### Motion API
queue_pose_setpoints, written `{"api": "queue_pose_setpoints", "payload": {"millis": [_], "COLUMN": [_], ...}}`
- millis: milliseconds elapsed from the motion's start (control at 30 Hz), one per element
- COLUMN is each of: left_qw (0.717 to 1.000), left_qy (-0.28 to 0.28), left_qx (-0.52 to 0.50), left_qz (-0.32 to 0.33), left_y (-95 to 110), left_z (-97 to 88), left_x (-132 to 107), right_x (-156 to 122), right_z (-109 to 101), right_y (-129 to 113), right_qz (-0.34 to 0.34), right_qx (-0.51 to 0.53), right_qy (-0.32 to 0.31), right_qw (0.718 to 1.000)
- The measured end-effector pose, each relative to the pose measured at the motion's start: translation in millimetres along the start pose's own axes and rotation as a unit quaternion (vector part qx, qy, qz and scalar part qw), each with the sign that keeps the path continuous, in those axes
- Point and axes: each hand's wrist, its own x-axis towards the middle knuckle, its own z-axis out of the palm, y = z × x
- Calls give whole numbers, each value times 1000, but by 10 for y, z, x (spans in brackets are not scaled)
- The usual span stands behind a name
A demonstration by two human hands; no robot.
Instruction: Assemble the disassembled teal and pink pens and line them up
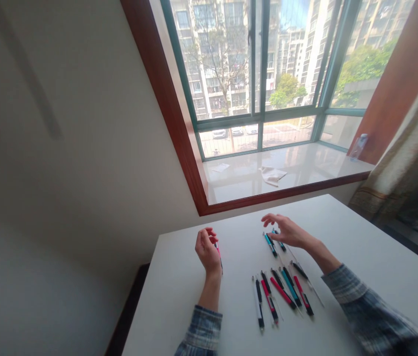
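Left hand (206, 249) curled by pink pen (219, 253) (grip unclear); right hand (289, 232) spread over teal-and-black pens (270, 245).

Daylight from the window (263, 74) — sill (236, 185) glares, buildings (233, 29) outside washed out. Left wall (82, 188) dim, one soft shadow streak (26, 69) up top. Tabletop (179, 291) evenly lit, pens (282, 292) slightly soft. Right sleeve (375, 314) smeared low — wide-angle stretch at edges.

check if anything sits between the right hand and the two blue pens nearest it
Nothing visible stands between the right hand and the two blue pens; the hand partly overlaps them here, contact unclear.
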Motion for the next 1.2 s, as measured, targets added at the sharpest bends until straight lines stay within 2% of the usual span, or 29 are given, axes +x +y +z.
{"api": "queue_pose_setpoints", "payload": {"millis": [100,267,633,1200], "left_qw": [1000,999,999,999], "left_qy": [-11,-33,-47,-40], "left_qx": [-1,5,15,21], "left_qz": [-5,2,-5,-13], "left_y": [-55,-138,-107,-183], "left_z": [7,20,71,66], "left_x": [-20,-24,-20,6], "right_x": [-81,-152,-133,-144], "right_z": [-107,-30,45,72], "right_y": [226,376,386,429], "right_qz": [9,30,10,11], "right_qx": [3,11,18,26], "right_qy": [-31,-78,-78,-65], "right_qw": [999,996,997,998]}}
